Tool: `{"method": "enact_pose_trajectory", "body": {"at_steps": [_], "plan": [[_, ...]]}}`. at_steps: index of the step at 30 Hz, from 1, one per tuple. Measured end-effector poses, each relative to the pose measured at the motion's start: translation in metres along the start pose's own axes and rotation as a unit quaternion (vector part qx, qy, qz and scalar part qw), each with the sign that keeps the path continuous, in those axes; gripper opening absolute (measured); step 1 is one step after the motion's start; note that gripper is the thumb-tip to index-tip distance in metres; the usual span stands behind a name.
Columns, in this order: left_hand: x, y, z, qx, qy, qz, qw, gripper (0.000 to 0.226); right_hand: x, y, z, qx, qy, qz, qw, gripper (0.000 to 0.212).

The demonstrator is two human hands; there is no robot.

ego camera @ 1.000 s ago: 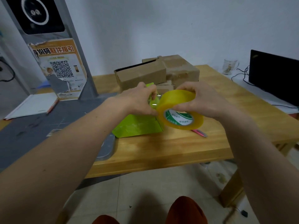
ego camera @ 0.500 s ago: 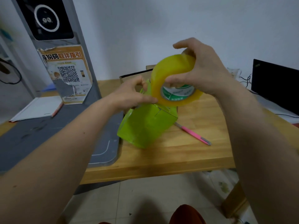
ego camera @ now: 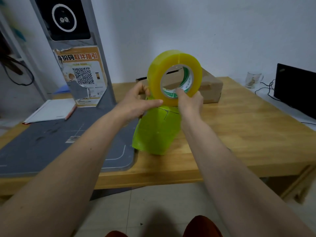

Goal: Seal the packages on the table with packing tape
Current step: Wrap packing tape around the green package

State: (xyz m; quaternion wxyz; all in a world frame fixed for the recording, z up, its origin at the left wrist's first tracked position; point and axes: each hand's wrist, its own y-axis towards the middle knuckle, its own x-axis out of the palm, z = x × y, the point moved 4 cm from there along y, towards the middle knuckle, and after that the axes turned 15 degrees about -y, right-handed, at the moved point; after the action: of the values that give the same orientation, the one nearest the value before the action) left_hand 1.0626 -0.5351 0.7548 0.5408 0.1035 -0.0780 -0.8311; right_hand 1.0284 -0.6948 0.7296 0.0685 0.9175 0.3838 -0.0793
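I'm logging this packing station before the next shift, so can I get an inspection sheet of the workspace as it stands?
Surface: wooden table, grey mat on its left part.
Job's things: yellow tape roll held upright above the green package; cardboard boxes behind.
Clutter: glass mug, white papers.
Grips: left hand pinches the roll's edge; right hand grips it through the core.
Cables: black cable beside the black screen.
Surroundings: grey kiosk with QR poster, white wall, tiled floor.

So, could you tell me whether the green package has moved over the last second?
Yes: the green package has tipped up off the table.
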Motion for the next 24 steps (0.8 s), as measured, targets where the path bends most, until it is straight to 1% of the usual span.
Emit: {"method": "enact_pose_trajectory", "body": {"at_steps": [2, 3, 5, 6, 7, 9, 10, 12, 13, 14, 15, 16, 17, 19, 21, 23, 24], "plan": [[0.002, -0.004, -0.005, -0.014, 0.005, 0.030, 0.999, 0.037, -0.004, 0.000, -0.013, -0.062, -0.014, 0.021, 0.998, 0.027], [0.003, -0.005, -0.011, -0.033, -0.011, 0.040, 0.999, 0.036, -0.006, 0.000, -0.021, -0.100, -0.027, 0.026, 0.994, 0.026], [0.007, -0.011, -0.021, -0.067, -0.067, 0.048, 0.994, 0.029, -0.009, -0.002, -0.034, -0.162, -0.069, 0.016, 0.984, 0.030], [0.010, -0.014, -0.025, -0.070, -0.073, 0.047, 0.994, 0.029, -0.009, -0.001, -0.036, -0.178, -0.096, 0.008, 0.979, 0.030], [0.012, -0.015, -0.028, -0.057, -0.054, 0.043, 0.996, 0.033, -0.009, 0.000, -0.035, -0.185, -0.123, 0.002, 0.975, 0.026], [0.014, -0.017, -0.031, -0.004, -0.023, 0.049, 0.999, 0.059, -0.011, 0.002, -0.028, -0.168, -0.146, -0.001, 0.975, 0.028], [0.016, -0.018, -0.029, 0.016, -0.011, 0.047, 0.999, 0.060, -0.013, 0.003, -0.024, -0.146, -0.143, -0.001, 0.979, 0.029], [0.025, -0.020, -0.025, 0.043, 0.013, 0.015, 0.999, 0.042, -0.018, 0.007, -0.017, -0.102, -0.138, -0.003, 0.985, 0.023], [0.030, -0.020, -0.024, 0.057, 0.028, 0.001, 0.998, 0.038, -0.021, 0.008, -0.015, -0.089, -0.133, -0.007, 0.987, 0.021], [0.032, -0.017, -0.026, 0.072, 0.044, -0.006, 0.996, 0.042, -0.023, 0.008, -0.014, -0.086, -0.122, -0.011, 0.989, 0.023], [0.034, -0.016, -0.027, 0.087, 0.055, -0.007, 0.995, 0.052, -0.024, 0.008, -0.014, -0.092, -0.110, -0.011, 0.990, 0.026], [0.034, -0.014, -0.028, 0.098, 0.059, 0.000, 0.993, 0.059, -0.025, 0.007, -0.014, -0.105, -0.100, -0.006, 0.989, 0.026], [0.033, -0.013, -0.029, 0.106, 0.051, 0.012, 0.993, 0.062, -0.026, 0.006, -0.015, -0.119, -0.094, 0.003, 0.988, 0.027], [0.031, -0.011, -0.031, 0.113, 0.027, 0.026, 0.993, 0.061, -0.026, 0.005, -0.021, -0.151, -0.098, 0.019, 0.984, 0.029], [0.029, -0.012, -0.035, 0.107, 0.023, 0.033, 0.993, 0.055, -0.028, 0.005, -0.024, -0.178, -0.130, 0.025, 0.975, 0.021], [0.028, -0.012, -0.038, 0.102, 0.049, 0.047, 0.992, 0.045, -0.033, 0.007, -0.024, -0.188, -0.145, 0.042, 0.970, 0.010], [0.026, -0.011, -0.040, 0.097, 0.068, 0.052, 0.992, 0.047, -0.036, 0.008, -0.023, -0.185, -0.139, 0.051, 0.972, 0.011]]}}
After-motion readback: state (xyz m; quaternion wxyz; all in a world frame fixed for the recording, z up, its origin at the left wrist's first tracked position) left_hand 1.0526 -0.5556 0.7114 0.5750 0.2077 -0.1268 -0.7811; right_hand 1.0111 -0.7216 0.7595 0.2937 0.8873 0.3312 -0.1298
